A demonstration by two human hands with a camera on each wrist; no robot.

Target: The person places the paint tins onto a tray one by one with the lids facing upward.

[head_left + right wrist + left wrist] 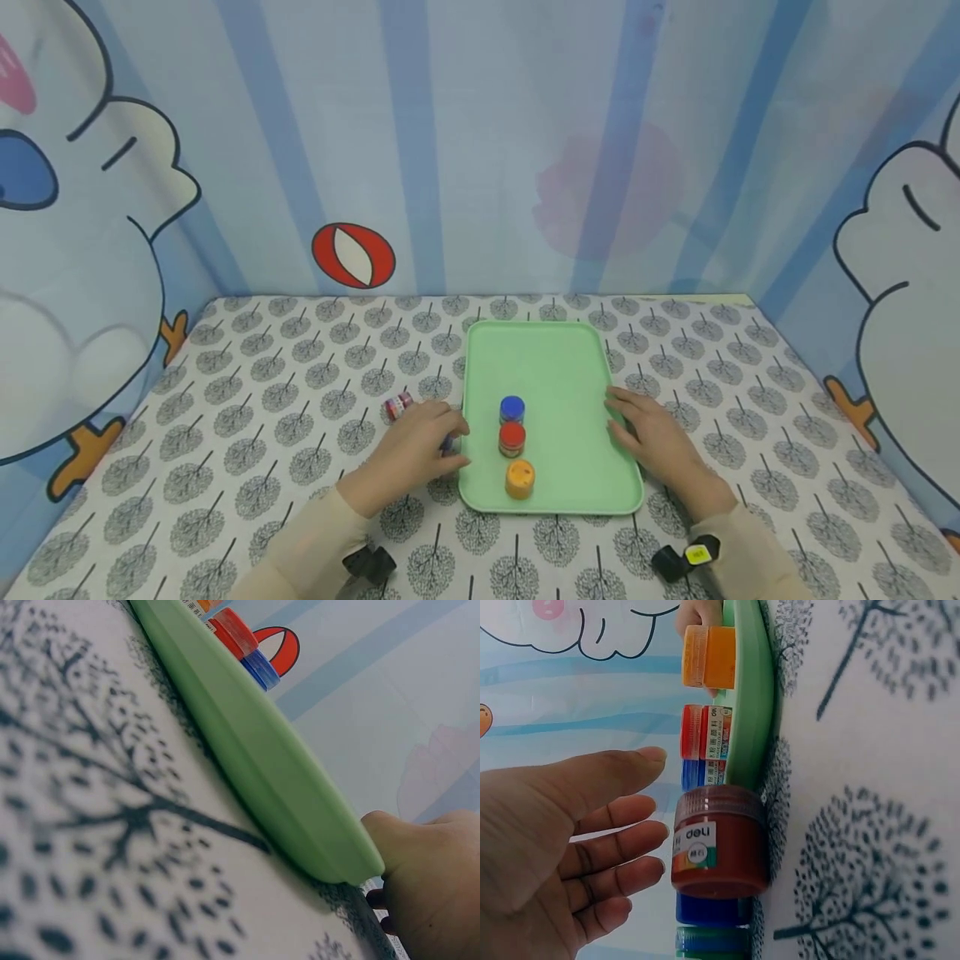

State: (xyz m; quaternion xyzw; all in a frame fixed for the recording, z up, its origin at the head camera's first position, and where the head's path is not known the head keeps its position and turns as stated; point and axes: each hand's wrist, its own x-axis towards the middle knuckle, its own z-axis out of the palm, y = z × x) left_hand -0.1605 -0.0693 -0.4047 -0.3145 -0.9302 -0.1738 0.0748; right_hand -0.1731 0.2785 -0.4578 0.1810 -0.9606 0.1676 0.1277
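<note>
My left hand (420, 442) hovers at the left rim of the green tray (570, 417), fingers spread loosely and holding nothing. In the left wrist view, a brown paint jar (720, 844) with a "deli" label lies just past its fingertips. A dark blue jar (712, 909) and a green jar (712, 943) show partly behind it. My right hand (656, 437) rests with its fingers at the tray's right rim. On the tray stand a blue-lidded jar (512, 409), a red-lidded jar (512, 439) and an orange jar (520, 480), roughly in a row.
Left of the tray, by my left knuckles, a small labelled jar (398, 406) lies on the tree-patterned tablecloth (300, 429). A printed curtain (487, 150) with cartoon figures closes off the back and both sides of the table.
</note>
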